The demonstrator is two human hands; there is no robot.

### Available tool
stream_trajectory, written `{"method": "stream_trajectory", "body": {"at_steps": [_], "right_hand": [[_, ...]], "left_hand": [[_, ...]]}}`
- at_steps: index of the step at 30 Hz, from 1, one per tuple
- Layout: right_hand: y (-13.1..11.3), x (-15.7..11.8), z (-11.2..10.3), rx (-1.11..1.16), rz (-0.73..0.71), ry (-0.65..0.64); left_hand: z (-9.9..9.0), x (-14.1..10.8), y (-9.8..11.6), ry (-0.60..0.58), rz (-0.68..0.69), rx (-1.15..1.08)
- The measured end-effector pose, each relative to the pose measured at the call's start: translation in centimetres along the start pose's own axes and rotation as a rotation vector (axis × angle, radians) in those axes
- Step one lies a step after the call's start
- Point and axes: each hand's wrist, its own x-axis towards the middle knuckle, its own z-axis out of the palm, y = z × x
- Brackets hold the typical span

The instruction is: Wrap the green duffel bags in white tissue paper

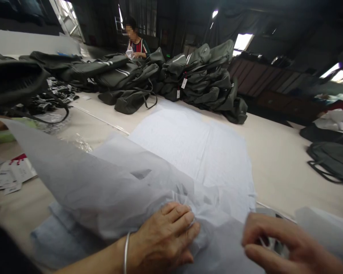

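- Left hand (165,236) rests, fingers bent, on the crumpled paper (100,186); even pressure should spare it tears.
- Right hand (294,243), apart, curls right of that paper; can't tell if either grips!

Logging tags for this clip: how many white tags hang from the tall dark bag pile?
2: an upper tag and a lower tag slightly left of it. More may be hidden among the bags.

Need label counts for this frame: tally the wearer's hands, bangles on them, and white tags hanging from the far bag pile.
Wearer's hands: 2 (left hand on the pale sheet, right hand)
Bangle: 1
White hanging tags: 2
Total: 5
Bags uncounted: too heaped.
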Motion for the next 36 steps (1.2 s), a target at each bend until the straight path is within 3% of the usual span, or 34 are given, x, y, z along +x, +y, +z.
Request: {"method": "stream_trajectory", "body": {"at_steps": [2, 4, 8, 11, 14, 17, 20, 23, 26, 29, 32, 36], "right_hand": [[-6.3, 4.3, 1.0, -0.109, -0.060, -0.217], [-9.6, 8.0, 1.8, -0.275, -0.077, -0.260], [-9.4, 12.5, 1.8, -0.415, -0.012, -0.378], [-8.8, 13.9, 1.7, -0.522, -0.021, -0.412], [-10.1, 14.5, 2.5, -0.706, -0.076, -0.440], [-11.3, 15.0, 3.4, -0.949, -0.148, -0.340], [-10.0, 15.5, 2.7, -0.952, -0.204, -0.218], [-6.5, 15.8, 0.6, -0.668, -0.211, -0.279], [-3.4, 15.6, -0.7, -0.371, -0.163, -0.258], [-2.0, 15.6, -0.2, -0.163, -0.174, -0.268], [-1.1, 16.4, 0.8, 0.012, -0.082, -0.394], [2.0, 17.2, 1.0, 0.184, -0.122, -0.375]], "left_hand": [[0.0, 0.1, -0.1, -0.020, -0.001, -0.006], [0.2, 0.1, -0.2, -0.024, 0.002, 0.002], [1.5, -0.2, -0.8, 0.042, 0.048, 0.051], [2.4, -0.3, -1.0, 0.077, 0.068, 0.078], [2.8, -0.3, -1.0, 0.098, 0.062, 0.086], [2.9, -0.2, -1.0, 0.104, 0.059, 0.103], [2.9, -0.1, -0.9, 0.112, 0.063, 0.145], [2.7, -0.1, -0.9, 0.092, 0.051, 0.164], [2.0, 0.1, -0.8, 0.060, 0.048, 0.154], [1.0, 0.2, -0.5, 0.019, 0.043, 0.139], [0.4, 0.2, -0.4, 0.000, 0.034, 0.154], [1.9, 0.1, -1.0, 0.014, 0.067, 0.212]]}}
